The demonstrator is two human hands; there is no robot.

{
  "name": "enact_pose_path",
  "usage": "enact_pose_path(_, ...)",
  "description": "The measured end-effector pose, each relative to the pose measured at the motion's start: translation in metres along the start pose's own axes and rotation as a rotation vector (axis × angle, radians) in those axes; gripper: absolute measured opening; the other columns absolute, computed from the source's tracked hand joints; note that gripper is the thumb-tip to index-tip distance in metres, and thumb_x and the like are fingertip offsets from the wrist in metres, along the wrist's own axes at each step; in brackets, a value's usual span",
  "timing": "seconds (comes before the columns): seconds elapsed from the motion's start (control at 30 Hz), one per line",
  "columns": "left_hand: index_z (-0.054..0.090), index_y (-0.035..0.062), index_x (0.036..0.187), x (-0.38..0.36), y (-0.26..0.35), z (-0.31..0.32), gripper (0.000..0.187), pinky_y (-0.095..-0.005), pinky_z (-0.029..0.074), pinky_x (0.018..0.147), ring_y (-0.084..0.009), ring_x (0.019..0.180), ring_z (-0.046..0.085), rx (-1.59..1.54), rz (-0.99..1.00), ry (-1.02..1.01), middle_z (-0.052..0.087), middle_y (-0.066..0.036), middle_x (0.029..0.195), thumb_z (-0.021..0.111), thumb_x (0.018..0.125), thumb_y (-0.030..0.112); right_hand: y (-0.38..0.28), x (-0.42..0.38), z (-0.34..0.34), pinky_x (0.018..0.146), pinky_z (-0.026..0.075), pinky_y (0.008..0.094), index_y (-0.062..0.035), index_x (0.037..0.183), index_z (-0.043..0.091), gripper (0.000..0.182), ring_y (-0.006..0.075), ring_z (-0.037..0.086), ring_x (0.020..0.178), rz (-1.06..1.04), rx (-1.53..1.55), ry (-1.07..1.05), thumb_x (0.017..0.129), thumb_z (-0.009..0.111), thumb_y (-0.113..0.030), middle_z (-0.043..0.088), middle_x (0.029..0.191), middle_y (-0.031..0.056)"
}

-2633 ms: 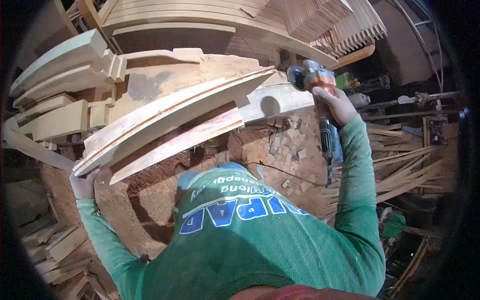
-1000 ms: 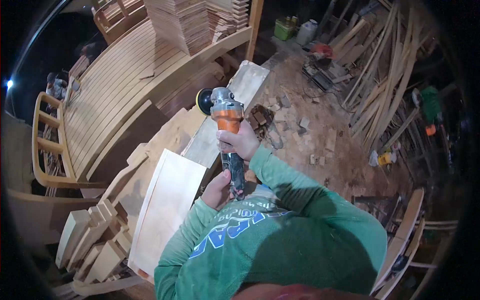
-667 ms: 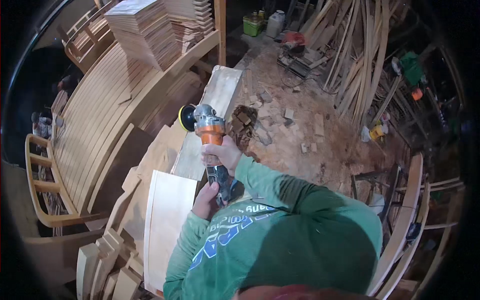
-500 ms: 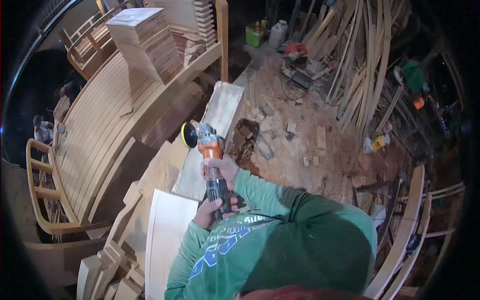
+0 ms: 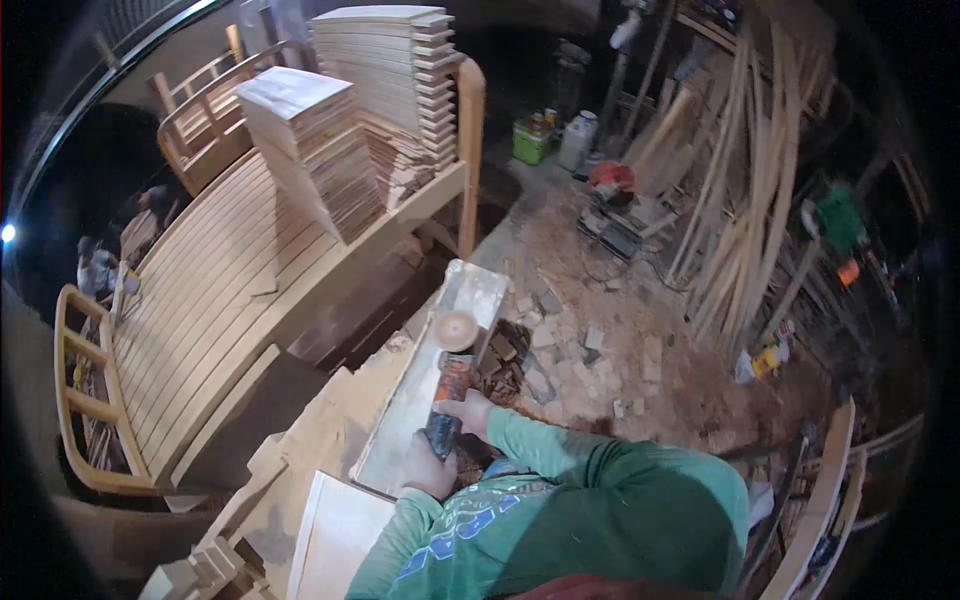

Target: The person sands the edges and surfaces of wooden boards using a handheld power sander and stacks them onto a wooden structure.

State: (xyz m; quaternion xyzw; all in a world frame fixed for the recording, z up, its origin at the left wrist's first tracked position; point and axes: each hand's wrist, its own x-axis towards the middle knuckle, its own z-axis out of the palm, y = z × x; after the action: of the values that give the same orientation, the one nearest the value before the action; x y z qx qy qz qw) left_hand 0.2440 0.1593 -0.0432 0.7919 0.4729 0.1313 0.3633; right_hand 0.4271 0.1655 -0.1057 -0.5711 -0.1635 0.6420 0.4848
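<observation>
An angle grinder (image 5: 455, 378) with an orange and black body lies across a long, pale, flat-topped piece (image 5: 410, 395). Its round, tan disc (image 5: 456, 331) faces up toward the camera. My right hand (image 5: 468, 412) is closed around the grinder's body, just behind the orange part. Around the rear of the black handle, my left hand (image 5: 430, 467) is closed, its fingers partly hidden. Whether the tool touches the piece beneath it cannot be made out.
A large slatted wooden frame (image 5: 210, 320) with stacked boards (image 5: 310, 160) stands left. Offcuts (image 5: 570, 350) litter the floor. Long wood strips (image 5: 750, 180) lean at the upper right, near a red power tool (image 5: 612, 178). A person (image 5: 97, 270) is at far left.
The grinder has turned in my hands, so its disc faces up instead of sideways with its yellow side showing. My left hand has shifted along the handle. The camera view has shifted too.
</observation>
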Motion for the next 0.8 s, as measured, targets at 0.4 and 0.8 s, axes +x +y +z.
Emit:
enact_pose_path(0.4, 0.049, 0.0077, 0.135, 0.001, -0.025, -0.004, 0.062, -0.0495, 0.052, 0.093, -0.0409, 0.109, 0.063, 0.035, 0.005, 0.021, 0.064, -0.021, 0.118, 0.077, 0.082, 0.024, -0.013, 0.02, 0.014, 0.072, 0.063, 0.046, 0.0128, 0.128, 0.046, 0.079, 0.0274, 0.073, 0.086, 0.059, -0.118, 0.387, 0.079, 0.084, -0.036, 0.065, 0.112, 0.0191)
enact_pose_path(0.8, 0.07, 0.0107, 0.111, -0.199, -0.155, -0.114, 0.033, -0.0507, 0.045, 0.1, -0.0357, 0.119, 0.058, 0.309, -0.495, 0.647, 0.063, -0.016, 0.127, 0.068, 0.084, 0.03, -0.017, 0.053, 0.009, 0.06, 0.066, 0.0481, 0.021, 0.132, 0.045, 0.092, 0.0388, 0.073, 0.086, 0.06, -0.324, 0.297, 0.087, 0.067, -0.056, 0.054, 0.133, 0.0288)
